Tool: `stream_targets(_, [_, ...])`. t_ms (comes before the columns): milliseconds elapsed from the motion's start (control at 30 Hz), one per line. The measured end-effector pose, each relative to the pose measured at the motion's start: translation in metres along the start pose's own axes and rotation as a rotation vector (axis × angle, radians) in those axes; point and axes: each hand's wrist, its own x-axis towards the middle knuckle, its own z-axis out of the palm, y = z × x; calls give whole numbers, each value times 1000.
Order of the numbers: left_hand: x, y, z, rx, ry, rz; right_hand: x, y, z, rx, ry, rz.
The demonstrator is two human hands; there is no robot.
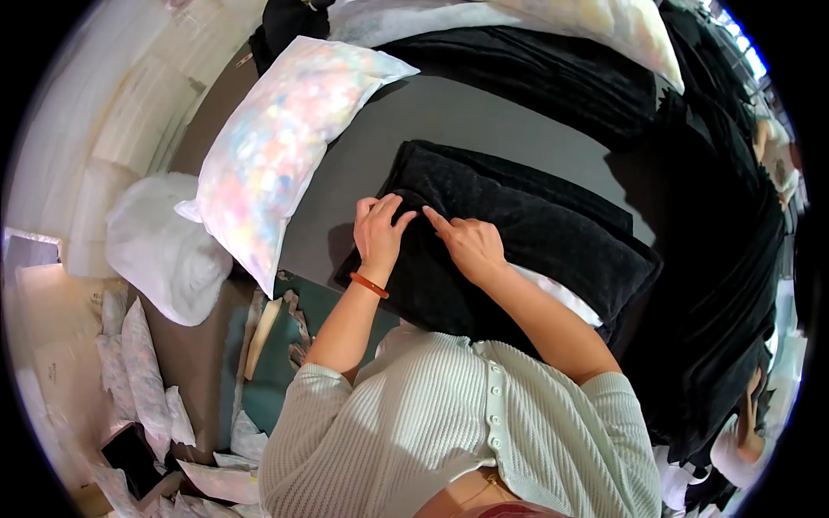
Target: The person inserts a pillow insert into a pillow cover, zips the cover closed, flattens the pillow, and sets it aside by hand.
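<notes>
Black plush fabric (518, 216) lies folded in layers on the grey table, with a strip of pale material (561, 295) showing between its layers. At the fabric's left end, my left hand (377, 231) rests with its fingers bent and somewhat apart, the fingertips on the edge. An orange-red bangle (370, 286) circles that wrist. Close by on the right, my right hand (468, 245) lies on the same fabric, index finger stretched toward the left hand and the other fingers curled. Neither hand visibly grips anything.
A pastel-filled pillow (268, 155) lies on the grey table (371, 138) at left, beside a white fluffy bundle (168, 246). More black fabric (535, 78) and another pillow (604, 26) are at the back. Black cloth (708, 302) hangs at right, near other people's arms. Small packets (147, 371) sit lower left.
</notes>
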Motion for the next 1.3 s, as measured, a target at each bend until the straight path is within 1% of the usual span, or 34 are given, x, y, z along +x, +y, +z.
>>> stream_targets(133, [-2,-1,-1,-8,9,-64,2,-1,1,28,9,8])
stream_targets(233, [3,-1,-7,-32,0,-149,1,1,1,29,-4,41])
stream_targets(267, [3,-3,-7,-35,-2,-140,1,1,1,48,25,25])
stream_targets(333, [0,-14,-6,-112,-91,-167,2,0,-1,71,58,20])
stream_targets(400, [0,-25,-7,-134,-122,-136,2,-1,-3,75,41,41])
stream_targets(467, [4,-34,-7,-344,-217,-309,1,0,1,70,31,53])
stream_targets(500, [6,-34,-10,-226,-199,-172,1,0,2,63,14,56])
stream_targets(533, [8,-33,-12,-228,-203,-161,1,0,4,61,22,66])
stream_targets(600, [16,-28,-15,114,-338,196,2,1,5,106,29,65])
stream_targets(633, [20,-28,-28,195,-373,264,2,0,3,136,54,59])
stream_targets(667, [26,-25,-28,230,-408,371,-1,-3,3,105,32,16])
stream_targets(733, [32,-33,-20,282,-386,456,2,-3,6,104,-18,65])
stream_targets(767, [36,-32,-16,304,-422,476,4,-4,-7,124,-88,110])
stream_targets(833, [45,-28,-9,341,-486,464,4,-1,1,126,-119,121])
stream_targets(933, [54,-25,1,483,-614,499,1,2,0,123,-66,80])
stream_targets(967, [60,-17,-4,528,-658,553,0,2,4,110,-20,66])
stream_targets(1000, [62,-18,-1,524,-647,582,-1,2,8,99,7,69])
stream_targets(1067, [63,-28,2,621,-699,702,0,1,14,101,35,81])
stream_targets(1200, [70,-22,-4,605,-763,873,0,1,21,74,117,71])
stream_targets(1300, [72,-26,-12,578,-821,917,1,3,21,72,100,82])
